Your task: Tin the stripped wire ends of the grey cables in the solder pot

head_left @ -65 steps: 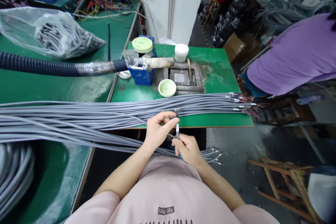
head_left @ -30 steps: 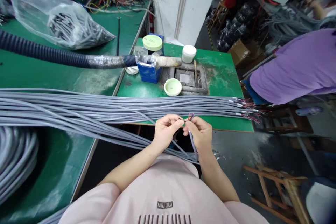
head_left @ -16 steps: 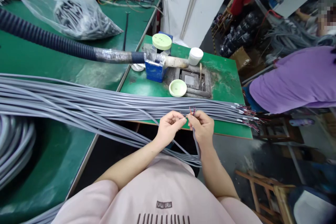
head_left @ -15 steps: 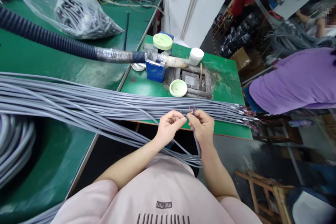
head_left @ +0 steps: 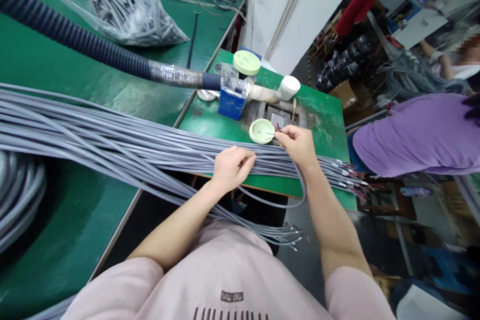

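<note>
Left hand: resting on grey cables, fingers lightly curled.
Right hand: pinching thin wires at a cable end.
Green lid: just beside the wires.

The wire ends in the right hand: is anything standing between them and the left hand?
Nothing visible blocks the gap. The right hand pinches the thin wire ends beside a pale green lid, while the left hand rests on the grey cables, which run beneath both hands.
</note>
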The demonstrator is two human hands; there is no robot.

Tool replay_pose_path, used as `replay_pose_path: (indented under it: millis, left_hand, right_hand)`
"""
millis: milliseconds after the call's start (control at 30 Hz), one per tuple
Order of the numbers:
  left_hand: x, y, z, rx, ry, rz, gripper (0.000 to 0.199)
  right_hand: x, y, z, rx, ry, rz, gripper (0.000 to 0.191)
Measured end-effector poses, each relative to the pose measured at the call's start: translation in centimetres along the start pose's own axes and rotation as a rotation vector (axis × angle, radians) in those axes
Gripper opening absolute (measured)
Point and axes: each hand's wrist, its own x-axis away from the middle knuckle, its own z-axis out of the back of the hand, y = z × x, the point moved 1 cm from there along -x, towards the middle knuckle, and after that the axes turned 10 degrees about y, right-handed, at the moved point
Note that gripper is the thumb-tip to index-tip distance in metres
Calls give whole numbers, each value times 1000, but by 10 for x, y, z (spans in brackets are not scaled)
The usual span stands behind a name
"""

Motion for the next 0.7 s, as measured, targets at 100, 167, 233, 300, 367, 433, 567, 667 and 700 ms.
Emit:
replay_pose_path:
  millis: [100,167,233,300,367,433,567,667,700]
  left_hand:
    - [2,-3,-4,-76,-30,-37,18]
    - [4,-3,-5,-93,-27,-64,19]
    - [6,-3,-5,-108,-19,-97,18]
    - [6,-3,-5,-118,-12,-122,16]
    - [6,-3,-6,-122,-8,-131,14]
    - [6,-4,-6,-127,-9,-137,14]
    - [7,-5,-6,-138,-5,-157,12]
    - [7,-6,-7,-146,-17,-155,13]
    - [8,-6,-7,-154,-22,-156,13]
  right_hand:
    - [-23,2,-11,185,-117,41,20]
    - [-34,2,-18,311,-176,75,20]
    - [-42,0,-25,421,-230,101,20]
    - [-46,-1,-30,525,-280,124,19]
    - [-49,-3,-35,631,-324,151,20]
    - [-51,-3,-38,719,-358,180,22]
    - [-51,-2,-40,824,-381,206,22]
    - [-50,-1,-41,874,-376,213,21]
    - [-50,-1,-41,884,-375,214,21]
